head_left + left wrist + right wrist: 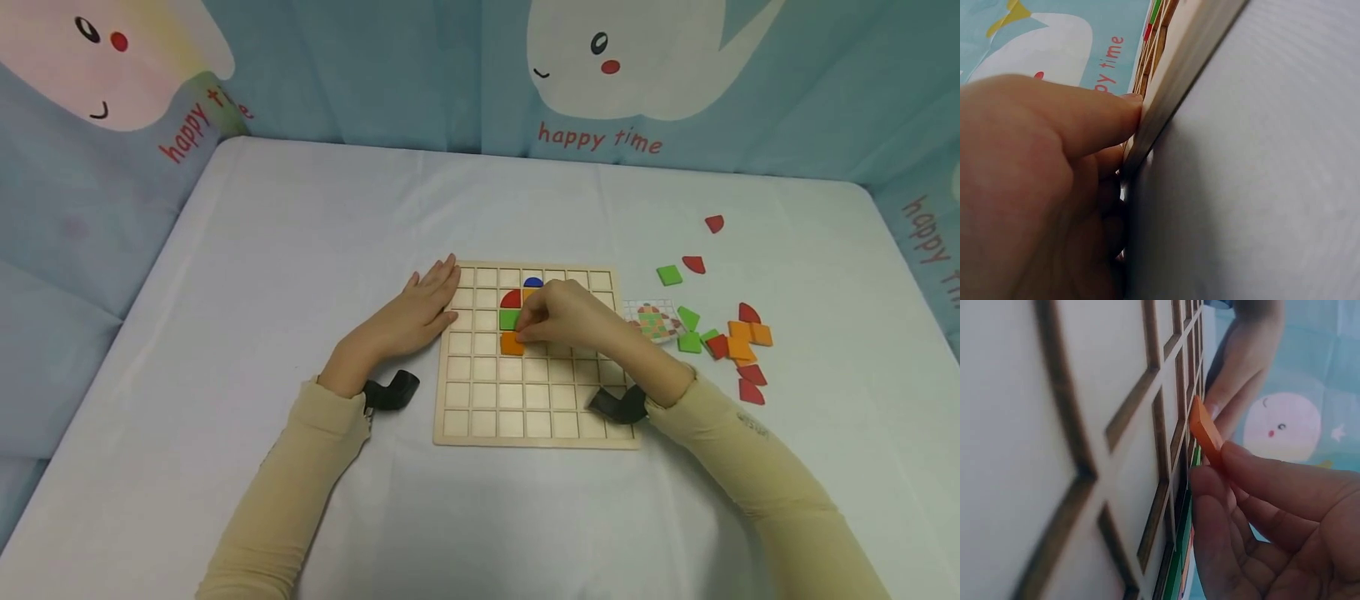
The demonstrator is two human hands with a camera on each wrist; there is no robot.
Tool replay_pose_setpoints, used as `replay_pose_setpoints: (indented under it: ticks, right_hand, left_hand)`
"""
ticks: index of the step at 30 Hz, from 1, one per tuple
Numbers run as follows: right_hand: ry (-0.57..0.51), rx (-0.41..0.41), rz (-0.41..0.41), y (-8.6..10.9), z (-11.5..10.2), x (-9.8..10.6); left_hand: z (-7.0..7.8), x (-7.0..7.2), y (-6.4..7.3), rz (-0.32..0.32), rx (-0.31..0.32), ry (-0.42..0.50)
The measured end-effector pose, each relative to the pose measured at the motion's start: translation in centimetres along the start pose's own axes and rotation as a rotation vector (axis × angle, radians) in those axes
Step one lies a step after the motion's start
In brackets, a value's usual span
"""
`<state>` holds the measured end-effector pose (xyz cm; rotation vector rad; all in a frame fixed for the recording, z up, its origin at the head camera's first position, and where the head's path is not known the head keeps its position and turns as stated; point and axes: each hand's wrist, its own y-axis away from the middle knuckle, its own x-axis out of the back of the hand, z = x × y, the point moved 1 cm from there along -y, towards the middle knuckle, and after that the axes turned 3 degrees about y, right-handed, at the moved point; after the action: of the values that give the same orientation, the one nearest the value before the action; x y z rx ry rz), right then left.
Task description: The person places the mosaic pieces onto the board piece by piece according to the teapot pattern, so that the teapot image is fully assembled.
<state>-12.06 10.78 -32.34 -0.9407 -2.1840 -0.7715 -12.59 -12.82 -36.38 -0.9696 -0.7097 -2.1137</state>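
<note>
A wooden grid board [497, 397] lies on the white table. My right hand [572, 312] pinches an orange square tile [512, 343] between thumb and fingers. In the right wrist view this orange tile [1205, 430] is tilted against the grid, one edge at a cell. Just above it in the head view, a green tile [508, 319] and a red quarter-round tile [511, 299] sit in cells. A blue half-round tile [533, 282] is higher up; another orange tile is mostly hidden by my right hand. My left hand [416, 315] rests at the board's left edge, fingers extended, thumb touching its side.
Right of the board lies a printed pattern card [651, 320], partly covered by my right arm. Beyond it are scattered loose tiles: several orange squares [739, 331], green pieces [670, 275] and red quarter-rounds [715, 223]. A blue printed curtain [375, 75] borders the table.
</note>
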Motion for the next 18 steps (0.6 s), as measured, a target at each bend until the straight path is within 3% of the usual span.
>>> replay_pose_setpoints:
  ticks: [11, 18]
  right_hand:
    - [-0.043, 0.005, -0.002, 0.4, 0.5, 0.3]
    - [-0.098, -0.017, 0.064, 2.2, 2.0, 1.2]
  left_hand:
    - [0.2, 0.2, 0.1, -0.006, 0.015, -0.001]
    - [0.3, 0.1, 0.2, -0.001, 0.005, 0.011]
